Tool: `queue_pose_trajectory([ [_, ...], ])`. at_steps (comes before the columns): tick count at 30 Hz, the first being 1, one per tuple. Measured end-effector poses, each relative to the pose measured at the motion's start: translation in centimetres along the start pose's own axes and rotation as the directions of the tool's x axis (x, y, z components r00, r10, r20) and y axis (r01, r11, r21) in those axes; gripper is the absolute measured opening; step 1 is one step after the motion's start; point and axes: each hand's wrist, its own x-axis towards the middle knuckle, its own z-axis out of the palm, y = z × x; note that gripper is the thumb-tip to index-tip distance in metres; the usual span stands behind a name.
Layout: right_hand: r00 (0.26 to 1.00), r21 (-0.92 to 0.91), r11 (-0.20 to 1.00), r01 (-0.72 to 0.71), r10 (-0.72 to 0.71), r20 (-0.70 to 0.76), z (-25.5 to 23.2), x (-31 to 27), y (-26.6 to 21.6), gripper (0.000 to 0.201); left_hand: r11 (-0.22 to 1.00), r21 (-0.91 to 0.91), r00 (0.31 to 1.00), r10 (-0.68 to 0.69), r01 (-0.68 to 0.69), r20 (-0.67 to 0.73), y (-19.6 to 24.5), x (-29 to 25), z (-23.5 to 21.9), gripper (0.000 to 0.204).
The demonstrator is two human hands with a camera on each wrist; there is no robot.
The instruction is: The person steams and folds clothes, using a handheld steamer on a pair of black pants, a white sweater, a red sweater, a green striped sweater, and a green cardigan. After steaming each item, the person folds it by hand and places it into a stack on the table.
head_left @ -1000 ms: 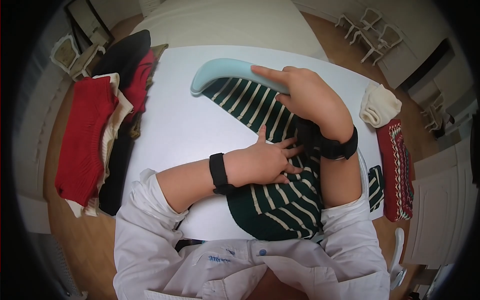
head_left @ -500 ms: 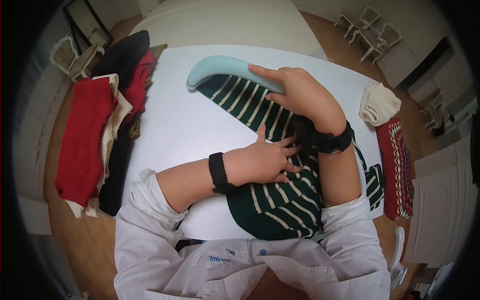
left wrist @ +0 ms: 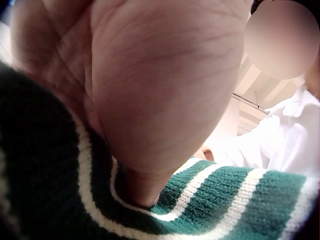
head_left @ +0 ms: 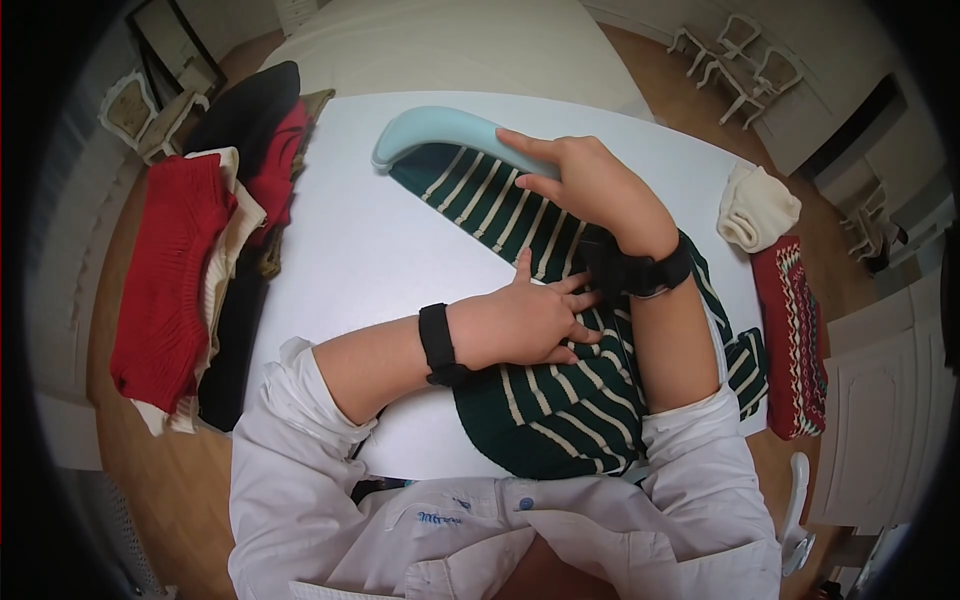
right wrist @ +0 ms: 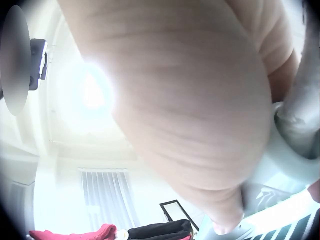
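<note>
A dark green knit garment (head_left: pixel 490 205) with cream stripes lies across the white table, bunched near the person's front. On its near middle rests the left hand (head_left: pixel 525 325), fingers spread; in the left wrist view the thumb (left wrist: pixel 145 187) dents the striped knit (left wrist: pixel 225 205). Along the garment's far edge sits a light-blue, curved appliance (head_left: pixel 430 128) that looks like a clothes iron. The right hand (head_left: pixel 605 190) grips its right end, index finger stretched along the top. Seen from the right wrist, the palm (right wrist: pixel 185 100) covers much of the appliance's pale body (right wrist: pixel 270 185).
Folded red (head_left: pixel 170 280), cream and dark clothes are piled at the table's left edge. To the right lie a rolled cream knit (head_left: pixel 760 208) and a red patterned knit (head_left: pixel 792 340). A pale-covered surface (head_left: pixel 460 50) stands beyond the white table (head_left: pixel 340 220).
The right hand has moved the light-blue appliance a little left and toward the table's far side, and the right forearm has shifted with it. The left hand stays in place on the garment.
</note>
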Motion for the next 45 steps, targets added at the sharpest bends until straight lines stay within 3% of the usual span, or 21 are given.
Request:
queue_pose_trajectory([
  [11,0.995,0.027,0.998,-0.053,0.051,0.081,-2.3,-1.0,-1.1,0.064,1.0,0.02,1.0,-0.003,0.004,-0.008,0.2,-0.2,-0.2,0.045],
  [13,0.998,-0.024,0.999,0.04,-0.038,0.046,-2.6,-1.2,-0.8,0.064,1.0,0.025,1.0,-0.005,0.005,0.001,0.3,-0.2,-0.4,0.045],
  [19,0.996,0.001,0.997,0.083,-0.083,0.021,-2.5,-1.3,-0.8,0.062,1.0,0.031,1.0,-0.005,0.005,0.006,0.2,-0.1,-0.3,0.046],
  [25,0.998,-0.019,0.999,-0.027,0.028,0.061,-2.5,-1.1,-1.9,0.06,0.999,0.044,1.0,-0.005,0.005,0.003,0.3,-0.2,-0.4,0.046],
  [35,0.997,-0.007,0.999,-0.045,0.046,0.07,-2.2,-1.0,-2.1,0.059,0.999,0.05,1.0,0.007,-0.007,-0.014,0.1,-0.2,-0.1,0.046],
  [38,0.998,-0.029,0.999,-0.018,0.02,0.067,-2.6,-1.1,-1.6,0.06,0.999,0.049,1.0,0.001,-0.001,0.002,0.2,-0.1,-0.3,0.047],
  [40,0.996,0.058,0.997,0.047,-0.051,0.067,-3.2,-1.3,-0.5,0.061,0.999,0.047,1.0,0.001,-0.001,0.004,0.2,-0.2,-0.3,0.047],
  [45,0.992,0.031,0.999,-0.017,0.013,0.127,-4.3,-1.6,-0.5,0.062,0.999,0.036,1.0,-0.001,0.0,0.021,0.2,-0.1,-0.2,0.047],
])
